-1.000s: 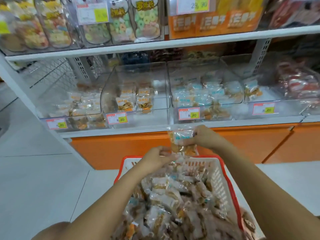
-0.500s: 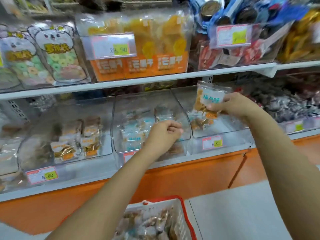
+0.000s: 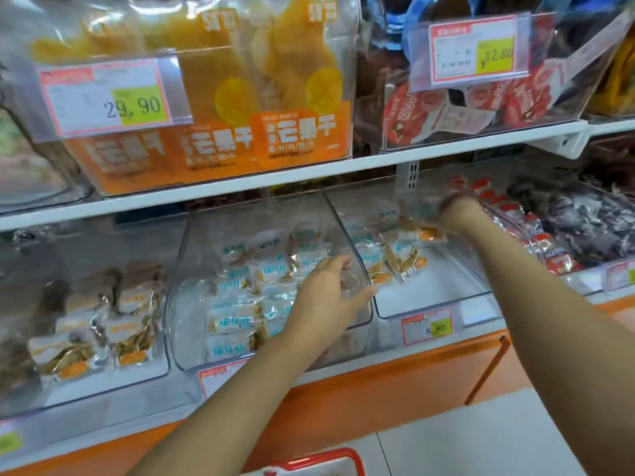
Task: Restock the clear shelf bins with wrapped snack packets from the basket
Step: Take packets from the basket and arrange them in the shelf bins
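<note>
Step in hand, as we judge it: setting a packet into the right bin.

Observations, left to right:
- The left hand (image 3: 330,293) is released, with fingers loosely spread and thumb out. It lies against the curved front wall of the middle bin (image 3: 192,255) and grasps nothing.
- Only the red rim of the basket (image 3: 330,457) shows, at the near edge between the arms.
- The right bin (image 3: 433,300) has a few packets along its left and far side, and white floor shows toward the near side.
- A packet (image 3: 410,218) shows as a blur just left of the right hand (image 3: 458,211), which is far inside that bin under the upper shelf (image 3: 240,190). We cannot tell whether the packet is grasped or let go.

Method note: we would lay the packet flat on the white floor, printed face up like its neighbours. We would keep the wrist below the shelf edge and send the free left hand to the basket for the next one.

Writing:
- The left price tag (image 3: 137,106) reads 29.90.
- The mango packs (image 3: 299,132) read 芒果干.
- The teal-lettered packets (image 3: 233,321) are too blurred to read.
- The low price tag (image 3: 434,328) reads 8.80.
- The right price tag (image 3: 494,56) reads 32.80.
</note>
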`<move>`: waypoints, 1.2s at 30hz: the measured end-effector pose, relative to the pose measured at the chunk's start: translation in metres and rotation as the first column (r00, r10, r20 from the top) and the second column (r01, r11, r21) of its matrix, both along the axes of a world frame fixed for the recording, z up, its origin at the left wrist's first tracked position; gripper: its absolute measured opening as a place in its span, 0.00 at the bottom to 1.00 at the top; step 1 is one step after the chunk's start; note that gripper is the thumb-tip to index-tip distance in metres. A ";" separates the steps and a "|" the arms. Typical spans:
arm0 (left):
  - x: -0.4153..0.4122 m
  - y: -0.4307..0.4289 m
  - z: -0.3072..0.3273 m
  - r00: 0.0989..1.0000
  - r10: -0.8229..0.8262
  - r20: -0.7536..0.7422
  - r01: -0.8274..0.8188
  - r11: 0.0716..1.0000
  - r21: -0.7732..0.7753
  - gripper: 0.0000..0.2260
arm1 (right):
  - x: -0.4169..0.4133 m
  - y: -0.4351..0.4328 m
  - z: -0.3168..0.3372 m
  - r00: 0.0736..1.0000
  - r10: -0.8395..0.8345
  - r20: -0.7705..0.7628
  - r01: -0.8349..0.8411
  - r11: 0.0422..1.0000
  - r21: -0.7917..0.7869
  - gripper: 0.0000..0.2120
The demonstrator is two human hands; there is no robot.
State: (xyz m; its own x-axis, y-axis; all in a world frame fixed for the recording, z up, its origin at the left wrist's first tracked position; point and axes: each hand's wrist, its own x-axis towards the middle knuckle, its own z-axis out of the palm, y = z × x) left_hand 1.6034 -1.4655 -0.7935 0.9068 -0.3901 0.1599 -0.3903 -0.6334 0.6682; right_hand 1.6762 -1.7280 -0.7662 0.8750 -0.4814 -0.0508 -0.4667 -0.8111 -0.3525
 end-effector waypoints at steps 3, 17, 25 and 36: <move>0.015 -0.012 0.002 0.998 0.058 -0.015 -0.058 0.998 0.001 0.31 | 0.016 -0.018 0.002 0.992 -0.085 0.097 0.101 0.979 -0.177 0.21; 0.025 -0.029 -0.013 0.994 0.090 -0.060 -0.098 0.982 -0.159 0.30 | 0.050 -0.013 -0.044 0.994 -0.060 0.093 0.079 0.971 -0.225 0.18; 0.025 -0.031 -0.017 0.995 0.077 -0.058 -0.086 0.982 -0.169 0.29 | 0.052 -0.012 -0.030 0.993 -0.053 0.108 0.092 0.915 -0.393 0.20; 0.025 -0.029 -0.015 0.995 0.061 -0.073 -0.073 0.982 -0.174 0.29 | 0.065 -0.006 -0.053 0.985 -0.150 0.086 0.164 0.966 -0.201 0.32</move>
